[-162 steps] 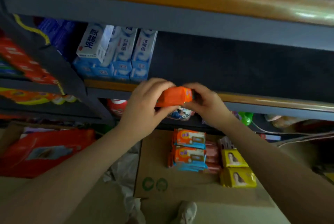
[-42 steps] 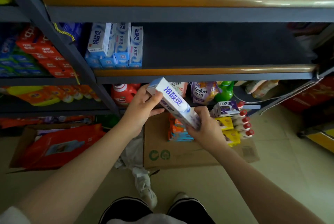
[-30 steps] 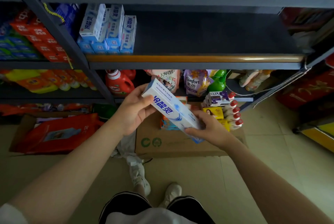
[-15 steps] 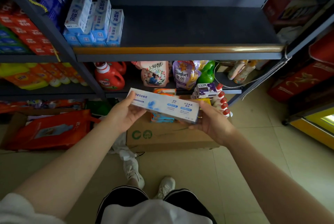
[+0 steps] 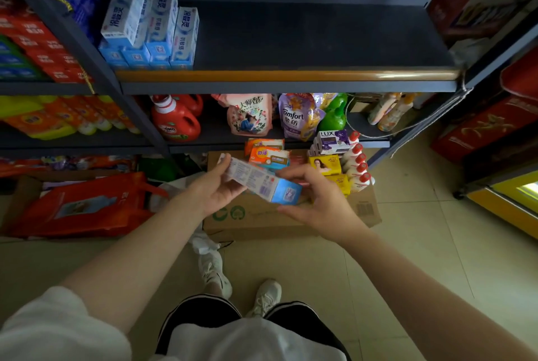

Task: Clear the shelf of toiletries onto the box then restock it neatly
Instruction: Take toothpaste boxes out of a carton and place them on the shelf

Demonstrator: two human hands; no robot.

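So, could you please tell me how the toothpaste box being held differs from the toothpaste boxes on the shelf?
The held toothpaste box lies lengthwise and tilted, gripped between the left hand and right hand above the cardboard box; the shelved toothpaste boxes stand on end at the shelf's left. The held one shows fine print; the shelved ones show large lettering. All are blue and white.

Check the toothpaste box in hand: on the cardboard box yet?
Not yet. The toothpaste box is held tilted above the cardboard box by the left hand and right hand.
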